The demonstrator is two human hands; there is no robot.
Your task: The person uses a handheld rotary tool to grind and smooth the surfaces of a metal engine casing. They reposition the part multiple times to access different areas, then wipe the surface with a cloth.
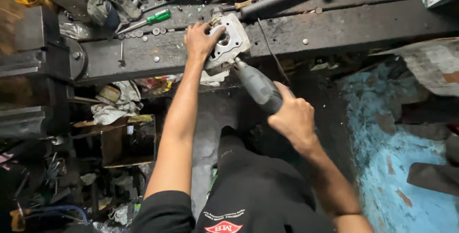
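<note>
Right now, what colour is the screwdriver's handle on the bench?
Green, seen in the head view: the screwdriver lies left of the left hand.
</note>
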